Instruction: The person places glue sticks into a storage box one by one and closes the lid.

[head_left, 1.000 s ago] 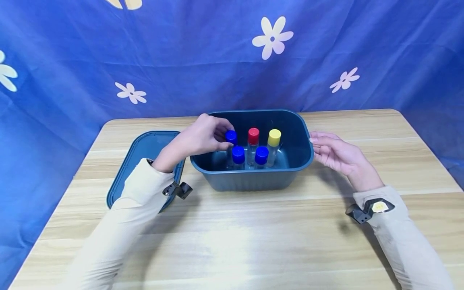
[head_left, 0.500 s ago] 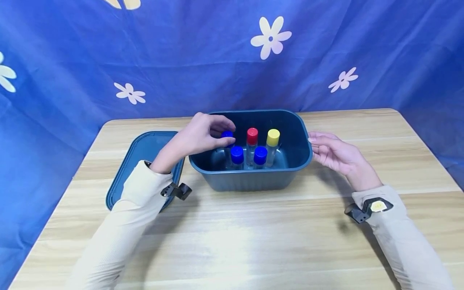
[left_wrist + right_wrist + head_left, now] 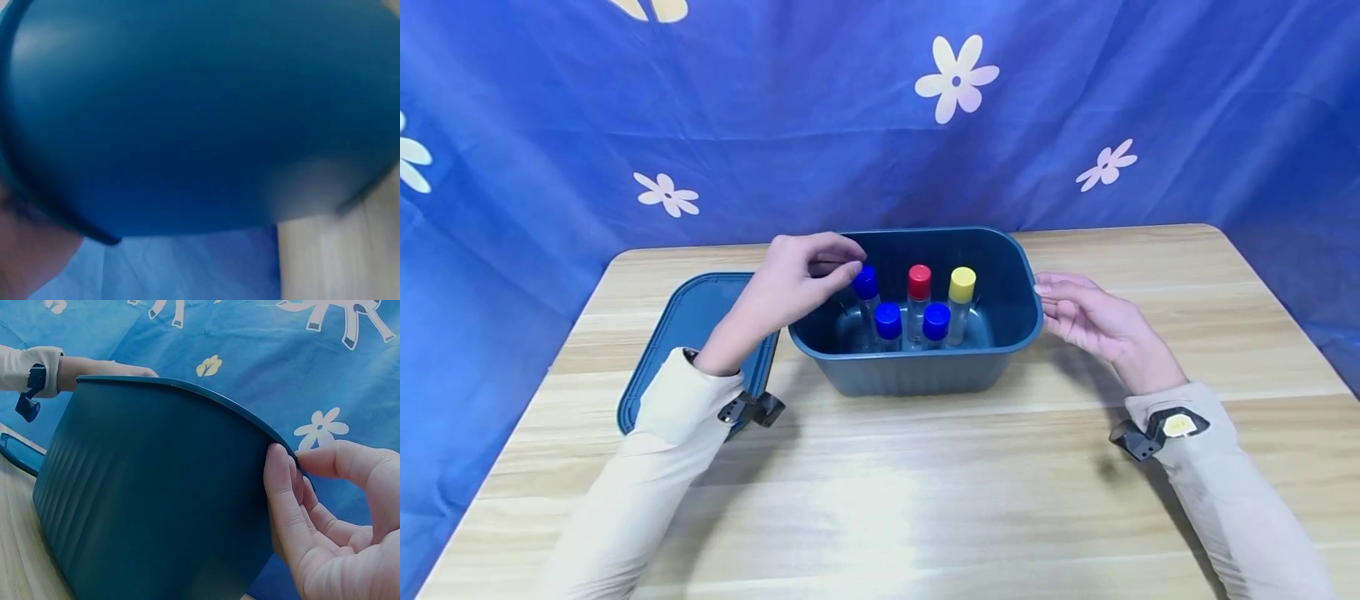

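A dark teal plastic bin (image 3: 917, 377) stands on the table, several clear capped bottles upright inside. Along the back are a blue-capped bottle (image 3: 866, 285), a red-capped bottle (image 3: 919, 283) and a yellow-capped bottle (image 3: 962, 286). Two blue-capped ones, the left one (image 3: 888, 321) and the right one (image 3: 936, 322), stand in front, lower parts hidden by the wall. My left hand (image 3: 793, 279) hovers over the bin's left end, loosely bent, its thumb tip close beside the back blue cap. With thumb and fingers, my right hand (image 3: 340, 531) pinches the bin's right rim.
Left of the bin, a teal lid (image 3: 703, 312) lies flat on the wooden table (image 3: 880, 492), partly under my left forearm. A blue curtain (image 3: 820, 108) with white flowers hangs behind the table's back edge.
My left hand held the back-left blue-capped bottle, shifted it slightly left, then let go and drew back to the left. The right hand keeps its place on the rim.
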The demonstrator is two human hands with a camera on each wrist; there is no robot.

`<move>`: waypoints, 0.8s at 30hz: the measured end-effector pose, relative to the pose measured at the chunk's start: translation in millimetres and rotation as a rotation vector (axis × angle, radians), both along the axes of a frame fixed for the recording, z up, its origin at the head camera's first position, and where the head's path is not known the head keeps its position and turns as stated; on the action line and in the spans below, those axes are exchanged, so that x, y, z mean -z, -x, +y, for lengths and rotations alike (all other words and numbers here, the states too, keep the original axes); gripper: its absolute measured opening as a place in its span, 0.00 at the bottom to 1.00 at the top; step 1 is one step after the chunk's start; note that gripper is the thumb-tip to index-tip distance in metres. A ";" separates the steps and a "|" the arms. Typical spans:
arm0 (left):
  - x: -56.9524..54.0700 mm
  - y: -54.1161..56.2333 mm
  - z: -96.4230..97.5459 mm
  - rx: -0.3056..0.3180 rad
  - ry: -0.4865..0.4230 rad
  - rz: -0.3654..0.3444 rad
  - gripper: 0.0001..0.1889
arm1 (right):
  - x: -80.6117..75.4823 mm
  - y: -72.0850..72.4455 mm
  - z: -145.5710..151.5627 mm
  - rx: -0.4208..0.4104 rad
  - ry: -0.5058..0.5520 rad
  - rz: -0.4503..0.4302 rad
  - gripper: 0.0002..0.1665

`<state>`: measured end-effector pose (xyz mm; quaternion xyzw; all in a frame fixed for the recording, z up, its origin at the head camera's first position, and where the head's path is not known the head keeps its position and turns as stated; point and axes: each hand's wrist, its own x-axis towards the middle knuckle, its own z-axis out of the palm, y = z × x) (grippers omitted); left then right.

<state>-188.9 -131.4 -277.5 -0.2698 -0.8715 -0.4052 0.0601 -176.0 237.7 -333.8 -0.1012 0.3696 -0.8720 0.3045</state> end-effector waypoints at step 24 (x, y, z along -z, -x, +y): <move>29.0 -41.7 -154.3 -0.440 0.027 -0.043 0.11 | 0.0 0.3 -1.4 0.010 0.003 -0.005 0.14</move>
